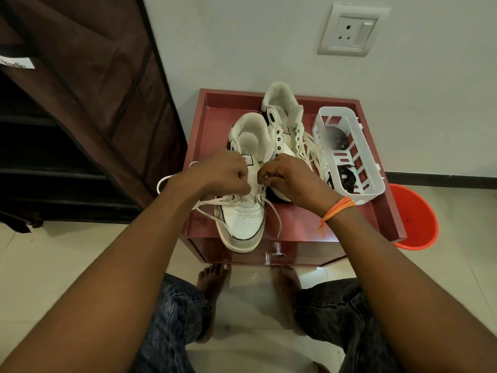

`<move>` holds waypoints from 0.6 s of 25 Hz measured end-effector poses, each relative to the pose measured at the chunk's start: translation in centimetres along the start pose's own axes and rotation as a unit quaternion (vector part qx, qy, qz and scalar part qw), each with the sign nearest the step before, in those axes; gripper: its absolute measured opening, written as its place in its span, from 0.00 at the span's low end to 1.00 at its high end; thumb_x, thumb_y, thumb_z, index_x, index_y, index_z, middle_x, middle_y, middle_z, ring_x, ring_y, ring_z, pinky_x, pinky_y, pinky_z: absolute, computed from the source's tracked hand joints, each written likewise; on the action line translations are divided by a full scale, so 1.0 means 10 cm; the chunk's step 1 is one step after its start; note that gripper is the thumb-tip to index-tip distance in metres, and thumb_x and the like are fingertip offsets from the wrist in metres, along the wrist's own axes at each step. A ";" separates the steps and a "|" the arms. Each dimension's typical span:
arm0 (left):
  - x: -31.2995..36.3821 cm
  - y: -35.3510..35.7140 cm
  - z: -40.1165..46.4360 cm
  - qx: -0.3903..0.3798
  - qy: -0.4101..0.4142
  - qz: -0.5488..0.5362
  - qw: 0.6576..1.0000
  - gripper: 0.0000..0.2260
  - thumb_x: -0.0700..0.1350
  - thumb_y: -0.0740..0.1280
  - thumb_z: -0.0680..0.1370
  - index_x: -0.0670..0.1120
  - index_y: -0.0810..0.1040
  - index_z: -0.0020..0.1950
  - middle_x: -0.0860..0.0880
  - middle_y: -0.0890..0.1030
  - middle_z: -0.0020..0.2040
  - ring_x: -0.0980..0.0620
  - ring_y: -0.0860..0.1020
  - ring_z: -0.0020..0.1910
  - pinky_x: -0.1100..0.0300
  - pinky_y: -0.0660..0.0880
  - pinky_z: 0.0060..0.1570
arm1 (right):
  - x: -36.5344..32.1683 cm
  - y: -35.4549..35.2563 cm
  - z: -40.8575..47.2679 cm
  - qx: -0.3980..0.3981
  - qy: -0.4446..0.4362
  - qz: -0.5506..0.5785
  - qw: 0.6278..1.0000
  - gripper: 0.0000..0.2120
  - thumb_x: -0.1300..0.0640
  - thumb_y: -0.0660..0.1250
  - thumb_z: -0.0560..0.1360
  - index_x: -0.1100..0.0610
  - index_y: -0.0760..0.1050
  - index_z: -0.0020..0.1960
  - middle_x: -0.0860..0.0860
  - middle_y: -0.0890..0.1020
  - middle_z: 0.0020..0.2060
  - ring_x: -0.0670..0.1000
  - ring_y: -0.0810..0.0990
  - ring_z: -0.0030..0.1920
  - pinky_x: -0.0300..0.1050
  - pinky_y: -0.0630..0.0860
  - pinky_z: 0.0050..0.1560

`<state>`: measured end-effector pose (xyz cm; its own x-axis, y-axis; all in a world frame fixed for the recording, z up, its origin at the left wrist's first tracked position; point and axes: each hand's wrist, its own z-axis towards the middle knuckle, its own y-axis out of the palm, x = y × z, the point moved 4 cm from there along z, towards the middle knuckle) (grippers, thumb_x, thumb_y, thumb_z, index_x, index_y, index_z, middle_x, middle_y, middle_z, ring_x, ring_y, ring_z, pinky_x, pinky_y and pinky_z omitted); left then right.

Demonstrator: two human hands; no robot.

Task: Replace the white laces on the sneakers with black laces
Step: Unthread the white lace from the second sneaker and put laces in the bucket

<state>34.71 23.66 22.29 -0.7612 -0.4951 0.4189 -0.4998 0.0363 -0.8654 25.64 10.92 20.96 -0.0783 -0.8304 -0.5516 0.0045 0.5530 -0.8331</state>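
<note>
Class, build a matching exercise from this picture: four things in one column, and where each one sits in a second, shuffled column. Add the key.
1. near sneaker
2. far sneaker
3. black laces
4. orange bucket

A. inside the white basket
B. on the floor, right of the red cabinet
C. under both hands, toe over the front edge
D. at the back, eyelets empty

Pairs: 1-C, 2-D, 3-A, 4-B
</note>
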 end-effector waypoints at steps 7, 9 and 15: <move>-0.49 -0.37 -0.25 0.149 -0.166 0.024 0.974 0.07 0.47 0.70 0.67 0.43 0.79 0.35 0.47 0.80 0.34 0.45 0.80 0.35 0.49 0.79 0.37 | 0.01 0.00 -0.01 -0.009 0.009 0.010 1.000 0.07 0.63 0.67 0.75 0.54 0.82 0.49 0.57 0.77 0.46 0.55 0.77 0.47 0.46 0.73 0.49; -0.31 -0.30 -0.20 0.140 -0.131 -0.018 0.981 0.06 0.46 0.73 0.68 0.50 0.78 0.42 0.54 0.77 0.36 0.52 0.77 0.36 0.55 0.76 0.38 | 0.00 0.00 -0.01 -0.009 0.010 0.011 1.000 0.07 0.63 0.67 0.75 0.55 0.82 0.49 0.57 0.77 0.46 0.55 0.77 0.46 0.46 0.73 0.49; 0.11 0.11 0.01 0.024 0.015 0.008 1.000 0.05 0.45 0.77 0.69 0.48 0.85 0.43 0.59 0.75 0.33 0.57 0.76 0.37 0.58 0.75 0.40 | 0.00 0.00 0.00 -0.001 0.002 -0.008 1.000 0.07 0.63 0.67 0.75 0.56 0.83 0.51 0.57 0.77 0.45 0.55 0.77 0.46 0.47 0.74 0.47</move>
<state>33.33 23.11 21.74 -0.7810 -0.4691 0.4122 -0.4679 0.0024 -0.8838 25.68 10.93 20.98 -0.0816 -0.8387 -0.5385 0.0016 0.5402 -0.8415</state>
